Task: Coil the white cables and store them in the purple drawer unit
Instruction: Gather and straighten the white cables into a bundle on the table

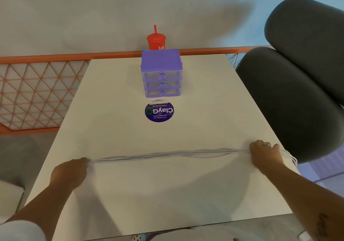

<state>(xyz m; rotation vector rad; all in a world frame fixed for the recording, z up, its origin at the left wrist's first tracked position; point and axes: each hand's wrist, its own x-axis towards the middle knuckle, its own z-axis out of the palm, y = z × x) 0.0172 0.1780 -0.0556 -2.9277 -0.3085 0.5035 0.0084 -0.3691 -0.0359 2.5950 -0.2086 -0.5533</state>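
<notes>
A bundle of white cables (167, 154) lies stretched flat across the near half of the white table (167, 194). My left hand (69, 172) grips the bundle's left end. My right hand (265, 156) holds the right end, and several cable loops stick out past it over the table's right edge. The purple drawer unit (161, 72) stands at the far middle of the table, its three clear drawers closed and facing me.
A round purple sticker (159, 111) lies just in front of the drawer unit. A red cup with a straw (156, 40) stands behind it. A dark grey chair (297, 92) crowds the table's right side. An orange mesh railing (37, 92) runs along the left.
</notes>
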